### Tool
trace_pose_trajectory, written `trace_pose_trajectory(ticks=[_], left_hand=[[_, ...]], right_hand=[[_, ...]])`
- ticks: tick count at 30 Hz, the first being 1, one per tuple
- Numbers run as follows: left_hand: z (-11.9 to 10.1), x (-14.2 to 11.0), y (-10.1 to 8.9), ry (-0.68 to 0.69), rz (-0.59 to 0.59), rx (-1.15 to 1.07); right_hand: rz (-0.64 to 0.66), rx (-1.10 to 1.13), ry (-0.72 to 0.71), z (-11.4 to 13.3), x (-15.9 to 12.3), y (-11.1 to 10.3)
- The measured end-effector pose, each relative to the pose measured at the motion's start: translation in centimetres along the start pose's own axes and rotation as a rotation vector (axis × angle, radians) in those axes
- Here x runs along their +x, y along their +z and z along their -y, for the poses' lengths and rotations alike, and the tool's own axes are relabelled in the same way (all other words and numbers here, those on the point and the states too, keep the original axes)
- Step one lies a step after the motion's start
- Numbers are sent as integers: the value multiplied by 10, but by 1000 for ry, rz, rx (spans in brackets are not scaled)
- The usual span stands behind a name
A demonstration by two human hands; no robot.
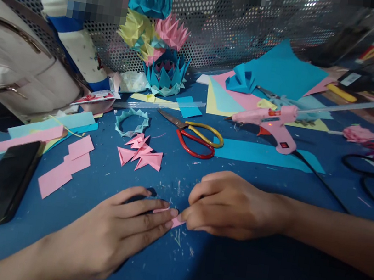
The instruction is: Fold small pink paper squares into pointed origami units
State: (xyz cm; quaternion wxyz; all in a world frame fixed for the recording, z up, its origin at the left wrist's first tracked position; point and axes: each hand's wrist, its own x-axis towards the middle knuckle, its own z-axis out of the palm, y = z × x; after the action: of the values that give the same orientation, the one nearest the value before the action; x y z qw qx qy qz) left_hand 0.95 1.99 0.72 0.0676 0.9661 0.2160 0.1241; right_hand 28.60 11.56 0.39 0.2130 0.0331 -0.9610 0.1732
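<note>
A small piece of pink paper [177,220] lies on the blue tabletop, mostly covered by my fingers. My left hand [119,228] rests on it from the left, fingers stretched out and lying flat. From the right, my right hand [229,206] has its fingers curled closed at the paper's other end, thumb and fingertips on it. Beyond my hands are several folded pink paper pieces [141,152] and a ring of light blue folded paper [132,123]. Scissors [191,133] with one red and one yellow handle lie behind them.
A pink glue gun [273,122] with its cord lies on the right, beside a blue paper strip [248,152]. Pink paper rectangles [64,169] and a phone [1,188] are on the left. Folded paper flowers [167,70] stand at the back near a white bottle [77,43].
</note>
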Motion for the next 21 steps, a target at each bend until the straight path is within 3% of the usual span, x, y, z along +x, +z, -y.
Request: trace_pose_trajectory(ticks=[8,13,16,21], left_hand=[[-4,4,-9,32,48,125],[-32,2,9,-17,-46,371],[-47,3,20,-77,-133,459],[-58,5,23,-133,-115,469]], right_hand=[[110,-163,-48,7,4,-6],[142,-241,-141,10,6,-13],[104,-213,-154,8,6,-12],[-8,-161,-122,6,4,-3]])
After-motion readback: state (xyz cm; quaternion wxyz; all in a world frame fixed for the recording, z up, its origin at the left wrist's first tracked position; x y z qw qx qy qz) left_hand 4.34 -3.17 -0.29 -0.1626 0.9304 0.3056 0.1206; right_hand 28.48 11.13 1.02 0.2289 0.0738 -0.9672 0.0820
